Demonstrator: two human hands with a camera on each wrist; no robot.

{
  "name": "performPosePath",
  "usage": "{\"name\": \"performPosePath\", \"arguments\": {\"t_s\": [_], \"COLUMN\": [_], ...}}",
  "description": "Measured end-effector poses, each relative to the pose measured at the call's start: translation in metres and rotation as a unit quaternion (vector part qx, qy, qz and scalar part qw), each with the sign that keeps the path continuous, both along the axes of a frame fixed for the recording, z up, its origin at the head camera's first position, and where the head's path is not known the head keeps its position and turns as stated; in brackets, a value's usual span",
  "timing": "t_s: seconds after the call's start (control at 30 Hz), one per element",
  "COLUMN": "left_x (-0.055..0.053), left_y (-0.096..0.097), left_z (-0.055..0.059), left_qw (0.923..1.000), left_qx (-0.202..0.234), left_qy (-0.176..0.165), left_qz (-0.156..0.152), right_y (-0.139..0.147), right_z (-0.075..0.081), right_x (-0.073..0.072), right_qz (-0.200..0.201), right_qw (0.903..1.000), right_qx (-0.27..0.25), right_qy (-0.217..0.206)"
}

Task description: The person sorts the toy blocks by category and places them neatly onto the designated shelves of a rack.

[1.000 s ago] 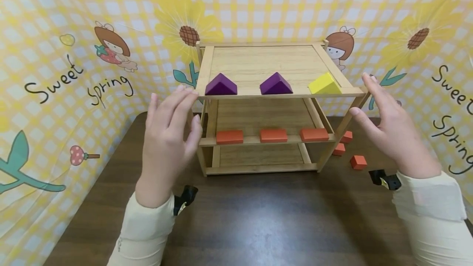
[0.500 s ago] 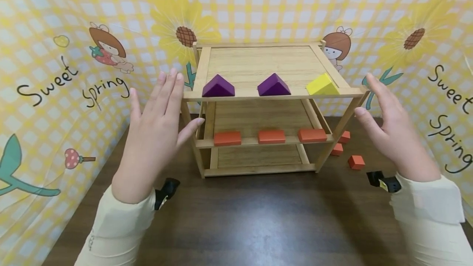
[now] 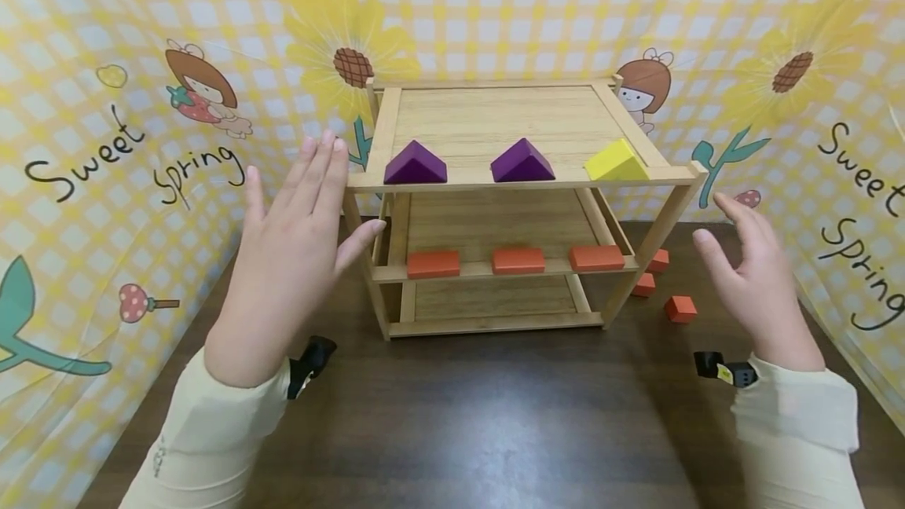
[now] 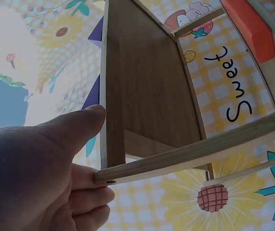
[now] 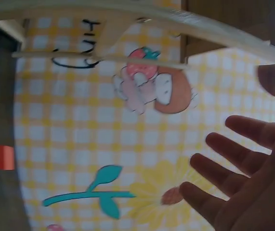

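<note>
A three-tier wooden shelf (image 3: 502, 112) stands on the dark table. My left hand (image 3: 283, 258) lies along its front left corner with straight fingers. In the left wrist view the thumb (image 4: 86, 118) is at the front edge of the top board, and the other fingers are by the corner's side. My right hand (image 3: 756, 289) hangs apart from the shelf's right side, holding nothing. Along the top front edge sit a purple triangular block (image 3: 415, 163), a second purple triangular block (image 3: 523, 160) and a yellow block (image 3: 617, 161). On the middle tier lie three orange-red blocks (image 3: 518, 261).
Several small orange-red cubes (image 3: 680, 309) lie on the table (image 3: 495, 415) right of the shelf, left of my right hand. A yellow checked cloth (image 3: 495, 14) with printed flowers and figures surrounds the table at the back and both sides.
My left hand has moved left and its fingers have straightened at the shelf's corner. My right hand has come away from the right corner, down and toward me. The blocks keep their places.
</note>
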State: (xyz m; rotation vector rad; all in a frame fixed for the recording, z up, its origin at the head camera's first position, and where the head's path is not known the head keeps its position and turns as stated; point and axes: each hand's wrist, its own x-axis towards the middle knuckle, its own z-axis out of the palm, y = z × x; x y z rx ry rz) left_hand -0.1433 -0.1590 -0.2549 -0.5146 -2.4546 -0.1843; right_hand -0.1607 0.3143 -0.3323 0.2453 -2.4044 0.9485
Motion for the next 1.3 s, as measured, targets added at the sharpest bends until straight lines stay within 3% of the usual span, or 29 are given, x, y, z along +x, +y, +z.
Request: {"name": "performPosePath", "arguments": {"t_s": [0.27, 0.5, 0.87, 1.1, 1.3], "left_x": [0.001, 0.003, 0.001, 0.001, -0.001], "left_y": [0.003, 0.005, 0.007, 0.005, 0.005], "left_z": [0.006, 0.011, 0.009, 0.014, 0.015], "left_qw": [0.9999, 0.9987, 0.9994, 0.9978, 0.9979], "left_qx": [-0.001, -0.021, -0.006, 0.002, 0.008], "left_qy": [-0.015, -0.045, -0.032, -0.066, -0.063], "left_qz": [-0.001, 0.010, 0.009, -0.003, -0.012], "right_y": [0.017, 0.036, 0.048, 0.053, 0.049], "right_z": [-0.032, -0.062, -0.092, -0.103, -0.109], "right_x": [0.000, -0.001, -0.004, -0.008, -0.012], "right_qz": [-0.060, -0.058, -0.054, -0.046, -0.039], "right_qw": [0.9907, 0.9767, 0.9678, 0.9599, 0.9557], "right_qx": [0.017, 0.042, 0.027, 0.029, 0.035], "right_qy": [-0.121, -0.202, -0.244, -0.275, -0.290]}}
